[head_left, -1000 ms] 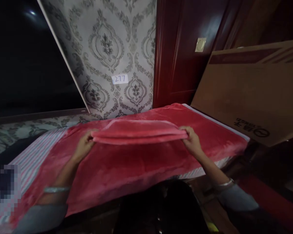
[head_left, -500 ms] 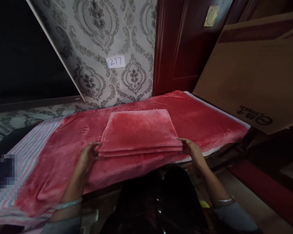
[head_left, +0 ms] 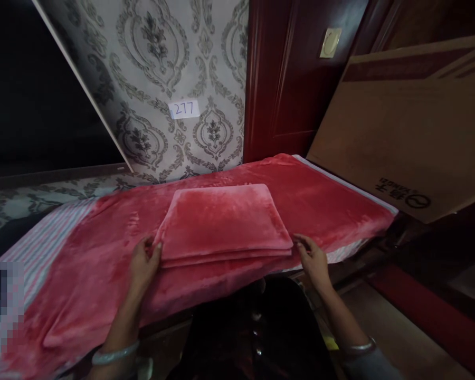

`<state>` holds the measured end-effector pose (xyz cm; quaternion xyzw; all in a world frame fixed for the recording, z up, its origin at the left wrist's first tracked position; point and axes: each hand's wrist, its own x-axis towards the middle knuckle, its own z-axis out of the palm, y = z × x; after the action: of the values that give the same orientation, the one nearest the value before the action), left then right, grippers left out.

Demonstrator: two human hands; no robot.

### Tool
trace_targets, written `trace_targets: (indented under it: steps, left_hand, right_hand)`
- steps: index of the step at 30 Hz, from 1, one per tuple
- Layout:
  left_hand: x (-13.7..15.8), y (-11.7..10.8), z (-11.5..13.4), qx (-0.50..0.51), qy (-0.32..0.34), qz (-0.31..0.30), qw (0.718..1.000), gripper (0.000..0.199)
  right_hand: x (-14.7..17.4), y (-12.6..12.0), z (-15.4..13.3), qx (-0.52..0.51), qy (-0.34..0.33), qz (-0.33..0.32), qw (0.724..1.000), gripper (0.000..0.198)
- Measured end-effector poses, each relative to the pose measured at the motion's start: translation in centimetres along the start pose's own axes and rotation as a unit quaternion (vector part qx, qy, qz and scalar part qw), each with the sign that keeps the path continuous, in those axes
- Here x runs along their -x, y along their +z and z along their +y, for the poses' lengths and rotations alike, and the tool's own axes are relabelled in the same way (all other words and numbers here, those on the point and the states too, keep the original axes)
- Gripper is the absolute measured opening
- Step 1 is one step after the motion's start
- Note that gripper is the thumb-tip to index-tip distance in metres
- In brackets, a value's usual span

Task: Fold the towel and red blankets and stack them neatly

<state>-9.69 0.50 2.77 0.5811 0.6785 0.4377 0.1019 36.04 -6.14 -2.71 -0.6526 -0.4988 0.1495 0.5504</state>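
Lying mid-blanket: folded red cloth (head_left: 224,219), stacked in flat layers, layer edges shown along the near side.
Left hand (head_left: 143,266): placed at the cloth's left near corner, thumb set against its edge; grip narrow, whether fabric is pinched cannot be told.
Right hand (head_left: 315,264): held just beside the right near corner; grip slightly parted, small gap seen between thumb and forefinger.
Pale bangle (head_left: 115,354): worn on left wrist.
Red blanket (head_left: 106,248): spread beneath the cloth, over striped sheet (head_left: 49,237).
Patterned wallpaper (head_left: 217,89): marked with paper tag (head_left: 184,109), "277" written on it.
Dark screen (head_left: 43,95): mounted at left.
Brown carton (head_left: 404,132): tilted at right, beside dark red panel (head_left: 301,95).
Dark-clad legs (head_left: 237,332): seen bottom centre.
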Motion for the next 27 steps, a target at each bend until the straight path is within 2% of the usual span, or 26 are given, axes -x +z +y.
trace_targets:
  steps: [2, 5, 7, 9, 11, 13, 17, 27]
  left_hand:
    - [0.0, 0.2, 2.2, -0.085, 0.091, 0.018, 0.992, 0.056]
    - [0.1, 1.7, 6.7, -0.177, 0.203, -0.028, 0.963, 0.057]
    - [0.1, 3.4, 9.2, -0.228, 0.244, -0.076, 0.940, 0.057]
    - [0.2, 5.2, 10.3, -0.273, 0.248, -0.120, 0.922, 0.059]
    - [0.2, 6.6, 10.0, -0.303, 0.226, -0.158, 0.912, 0.062]
    - [0.4, 7.5, 9.0, -0.316, 0.209, -0.177, 0.908, 0.062]
    - [0.6, 8.0, 7.5, -0.318, 0.215, -0.167, 0.908, 0.062]
    - [0.6, 7.9, 7.3, -0.276, 0.231, -0.149, 0.921, 0.060]
  right_hand:
    - [-0.7, 0.4, -2.2, 0.063, -0.087, 0.027, 0.994, 0.048]
    - [-2.3, 3.0, -6.7, 0.148, -0.207, -0.039, 0.966, 0.049]
    - [-3.1, 5.5, -9.2, 0.220, -0.239, -0.100, 0.940, 0.052]
    - [-3.4, 7.7, -10.3, 0.293, -0.234, -0.159, 0.913, 0.056]
    - [-3.2, 9.2, -10.0, 0.344, -0.217, -0.206, 0.890, 0.058]
    - [-2.7, 10.0, -9.0, 0.366, -0.208, -0.223, 0.879, 0.059]
    - [-2.1, 10.1, -7.7, 0.374, -0.212, -0.210, 0.878, 0.060]
    - [-1.9, 9.7, -8.1, 0.365, -0.222, -0.217, 0.878, 0.057]
